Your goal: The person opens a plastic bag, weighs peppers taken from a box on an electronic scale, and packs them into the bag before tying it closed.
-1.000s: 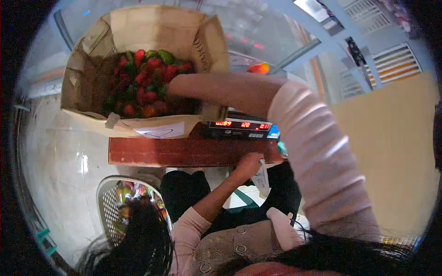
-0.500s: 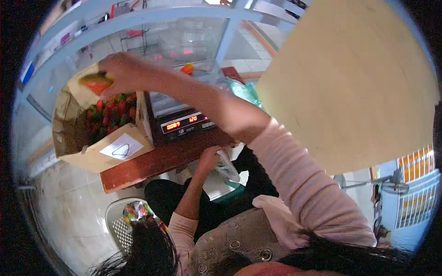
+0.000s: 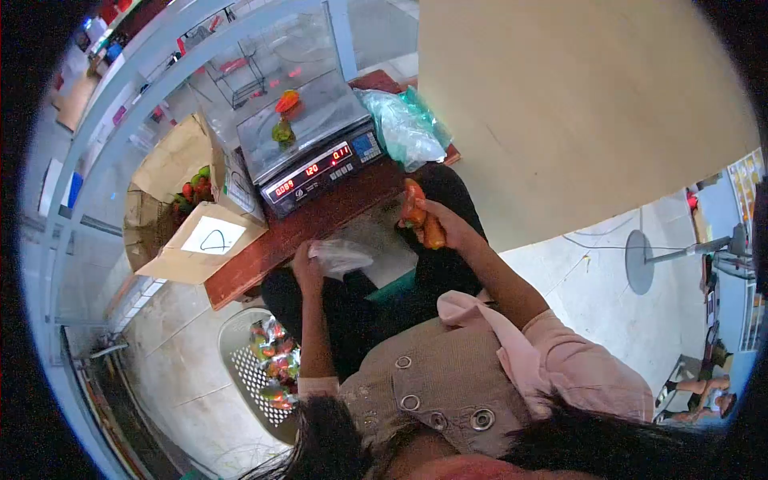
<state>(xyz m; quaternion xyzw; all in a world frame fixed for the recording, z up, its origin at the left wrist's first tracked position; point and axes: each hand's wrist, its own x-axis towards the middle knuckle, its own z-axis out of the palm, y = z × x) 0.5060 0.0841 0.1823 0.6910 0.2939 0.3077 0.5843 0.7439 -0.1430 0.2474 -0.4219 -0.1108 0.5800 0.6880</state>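
Observation:
My right hand is closed around orange-red peppers above my lap. My left hand pinches a thin clear plastic bag, which hangs limp beside my knee. Ahead of both hands, a digital scale with lit red digits stands on a reddish-brown wooden bench. On its metal pan rest an orange-red pepper and a green pepper. To the scale's left, an open cardboard box contains more red and green peppers.
Bundled clear and green plastic bags lie right of the scale. A pale basket with bagged peppers stands on the floor at my left. A large tan board closes off the right. Glass panels in a pale blue frame rise behind.
My right hand has come back from above the box to over my lap, now with orange-red peppers in it. The left hand still has the bag. The camera view has shifted.

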